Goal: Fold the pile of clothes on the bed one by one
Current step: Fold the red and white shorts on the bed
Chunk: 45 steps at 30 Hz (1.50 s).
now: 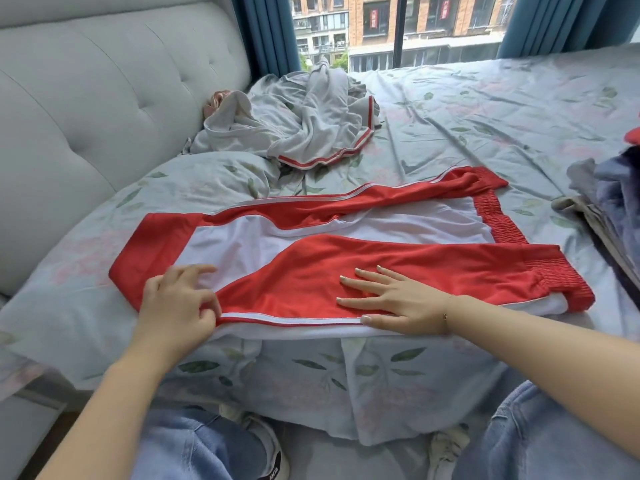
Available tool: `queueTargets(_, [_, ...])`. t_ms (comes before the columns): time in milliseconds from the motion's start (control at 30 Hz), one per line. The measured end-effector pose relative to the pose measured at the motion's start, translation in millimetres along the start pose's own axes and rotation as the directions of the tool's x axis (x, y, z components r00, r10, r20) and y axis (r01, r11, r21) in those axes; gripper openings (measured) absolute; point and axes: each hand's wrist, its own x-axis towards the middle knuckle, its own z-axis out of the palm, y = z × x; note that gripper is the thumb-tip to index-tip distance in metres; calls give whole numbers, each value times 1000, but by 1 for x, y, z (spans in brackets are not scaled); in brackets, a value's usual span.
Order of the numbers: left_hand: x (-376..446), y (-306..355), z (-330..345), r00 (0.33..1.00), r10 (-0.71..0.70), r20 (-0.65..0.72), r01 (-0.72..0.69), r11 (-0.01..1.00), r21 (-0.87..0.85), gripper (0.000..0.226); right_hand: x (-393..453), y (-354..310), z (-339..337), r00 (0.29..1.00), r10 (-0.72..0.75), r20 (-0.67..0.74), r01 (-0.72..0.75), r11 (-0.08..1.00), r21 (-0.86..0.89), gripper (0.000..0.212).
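Two bare hands work on a pair of red and white track trousers [346,251] spread flat across the near part of the bed, its legs running left to right and the ribbed red cuffs at the right. The left hand [178,303] pinches the near white-striped seam between thumb and curled fingers. The right hand [394,299] lies flat on the near red leg, fingers straight and spread apart.

The only readable writing is "ANTA" on the heel of a black and white trainer [270,455] at the bottom edge.

The pale blue bedsheet printed with green leaves [467,109] is creased. A crumpled grey jacket with red and white trim [301,123] lies far left, near the grey tufted padded headboard [86,91]. More clothes in a dark blue and beige pile [613,209] sit at the right edge. Beyond, teal curtains [266,29] frame a window showing brick apartment blocks [381,22].
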Motion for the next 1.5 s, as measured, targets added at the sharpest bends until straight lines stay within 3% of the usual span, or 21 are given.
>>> queueTargets(100, [26,51,6,990,139,2,-138,987,-77,27,1,0,-11,983,80,-168,-56,988,145,53])
queueTargets(200, [58,96,26,962,272,36,-264,953,-147,40,-3,18,-20,938,166,-304,-124,980,155,41])
queueTargets(367, [123,143,53,948,293,126,-257,936,-242,36,-14,78,-46,805,476,-354,-401,877,265,34])
queueTargets(533, [194,143,84,937,156,313,-115,983,-144,38,-19,154,-60,668,658,-348,-565,753,338,37])
queueTargets(700, [240,108,105,866,21,499,-94,988,122,50,-3,197,-57,680,695,-233,-588,707,394,48])
queueTargets(767, [256,95,109,858,-53,512,-31,988,153,53,3,209,-57,683,704,-195,-591,689,419,56])
queueTargets(867, [282,76,112,852,-240,465,176,968,177,57,11,224,-62,670,711,-214,-610,691,388,63])
queueTargets(933, [290,71,116,814,-363,453,290,930,224,59,16,229,-66,653,712,-258,-646,702,300,59])
queueTargets(1000, [293,81,119,807,-405,429,308,909,280,57,18,233,-70,619,735,-276,-665,677,314,53])
queueTargets(1033, [294,90,119,837,-375,398,281,919,275,53,17,236,-71,605,753,-260,-676,658,333,51])
queueTargets(1100, [297,111,119,935,-163,316,106,976,191,44,15,243,-72,575,796,-190,-720,603,344,48])
queueTargets(1167, [300,130,120,955,92,282,-116,991,69,42,14,248,-71,538,832,-134,-775,551,311,48])
queueTargets(1200, [301,136,120,946,154,287,-171,985,35,42,14,251,-70,521,843,-131,-796,536,281,49])
queueTargets(1367, [308,131,126,930,117,349,-139,990,38,38,11,257,-71,405,898,-171,-884,432,179,40])
queueTargets(1500, [293,125,106,973,200,118,-185,974,-130,19,1,246,-82,339,897,-282,-913,387,132,24])
